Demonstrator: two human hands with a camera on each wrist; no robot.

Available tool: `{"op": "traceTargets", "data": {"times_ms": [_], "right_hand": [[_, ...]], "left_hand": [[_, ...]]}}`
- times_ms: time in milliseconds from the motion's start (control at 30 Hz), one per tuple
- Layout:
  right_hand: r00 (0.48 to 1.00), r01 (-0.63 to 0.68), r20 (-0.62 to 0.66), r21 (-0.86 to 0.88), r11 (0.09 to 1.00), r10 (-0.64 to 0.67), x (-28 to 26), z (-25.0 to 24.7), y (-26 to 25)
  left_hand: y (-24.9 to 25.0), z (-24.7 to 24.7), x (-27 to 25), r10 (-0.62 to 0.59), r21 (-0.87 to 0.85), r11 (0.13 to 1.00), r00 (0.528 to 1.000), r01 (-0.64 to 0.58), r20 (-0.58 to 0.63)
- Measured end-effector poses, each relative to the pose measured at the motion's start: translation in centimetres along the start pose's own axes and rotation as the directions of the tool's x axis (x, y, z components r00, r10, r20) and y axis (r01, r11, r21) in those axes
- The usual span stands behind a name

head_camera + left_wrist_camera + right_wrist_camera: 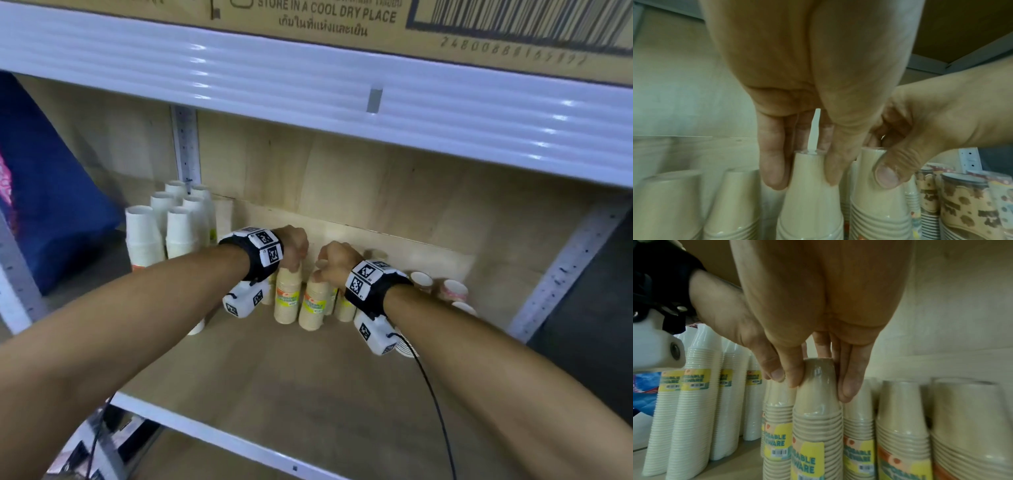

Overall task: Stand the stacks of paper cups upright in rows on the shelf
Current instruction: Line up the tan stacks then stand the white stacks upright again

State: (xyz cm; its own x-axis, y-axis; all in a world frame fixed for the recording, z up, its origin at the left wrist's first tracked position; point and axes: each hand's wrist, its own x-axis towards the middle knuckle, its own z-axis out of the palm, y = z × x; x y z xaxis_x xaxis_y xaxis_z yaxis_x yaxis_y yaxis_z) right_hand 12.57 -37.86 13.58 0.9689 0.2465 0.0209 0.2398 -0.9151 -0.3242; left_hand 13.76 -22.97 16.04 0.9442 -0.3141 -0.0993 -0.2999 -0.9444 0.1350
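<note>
Looks like a shop stockroom or storage area w/ metal racking. I'm reaching into a white steel shelf [219, 346] w/ a wood-look board and punched uprights. Above the shelf sits a shipping carton [342, 20] printed "STORE IN A COOL DRY PLACE" w/ a barcode. On the shelf stand many shrink-wrapped retail cup stacks: white ones [171, 226] at its back left, beige ones [813, 434] mid-shelf w/ "DISPOSABLE" labels and barcodes, patterned ones [966, 211] to the right.
</note>
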Motion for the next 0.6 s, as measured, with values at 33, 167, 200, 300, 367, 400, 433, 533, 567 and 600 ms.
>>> {"op": "traceTargets", "data": {"times_ms": [33,167,200,300,367,400,433,533,567,600], "right_hand": [[1.000,-0.009,0.004,0.002,1.000,0.009,-0.2,-0.2,0.5],[0.999,-0.033,0.000,-0.005,0.999,0.033,-1.0,-0.7,2.0],[0.999,-0.039,0.002,0.005,0.999,0.039,-1.2,-0.8,2.3],[0.999,-0.047,0.020,0.027,0.999,0.047,-1.7,-0.7,3.3],[0.998,-0.053,0.022,0.017,0.998,0.052,-1.7,-0.6,3.9],[0.998,-0.058,0.012,0.013,0.998,0.058,-1.7,-0.5,4.1],[0.998,-0.065,0.007,0.013,0.998,0.065,-1.6,-0.4,4.3],[0.997,-0.080,0.005,-0.003,0.997,0.080,-1.3,0.0,4.9],[0.996,-0.083,0.011,-0.008,0.996,0.083,-1.3,0.1,5.0],[0.996,-0.089,0.012,-0.012,0.996,0.089,-1.2,0.2,5.2]], "left_hand": [[0.6,0.1,0.2,0.019,-0.005,1.000,1.000,-0.019,0.012],[2.7,0.0,0.8,0.049,0.018,0.999,0.998,-0.050,0.036],[3.1,0.1,0.9,0.053,0.020,0.998,0.998,-0.054,0.031],[4.0,0.5,1.1,0.066,0.016,0.998,0.998,-0.066,0.024],[4.3,0.8,1.3,0.078,-0.004,0.997,0.997,-0.078,0.019],[4.5,0.9,1.4,0.080,0.001,0.997,0.997,-0.080,0.021],[4.6,1.0,1.5,0.086,0.006,0.996,0.996,-0.086,0.012],[4.8,1.4,1.9,0.098,0.004,0.995,0.995,-0.098,0.003],[4.9,1.5,1.8,0.091,-0.015,0.996,0.996,-0.091,0.001],[4.9,1.6,2.0,0.082,-0.026,0.996,0.997,-0.082,0.004]]}}
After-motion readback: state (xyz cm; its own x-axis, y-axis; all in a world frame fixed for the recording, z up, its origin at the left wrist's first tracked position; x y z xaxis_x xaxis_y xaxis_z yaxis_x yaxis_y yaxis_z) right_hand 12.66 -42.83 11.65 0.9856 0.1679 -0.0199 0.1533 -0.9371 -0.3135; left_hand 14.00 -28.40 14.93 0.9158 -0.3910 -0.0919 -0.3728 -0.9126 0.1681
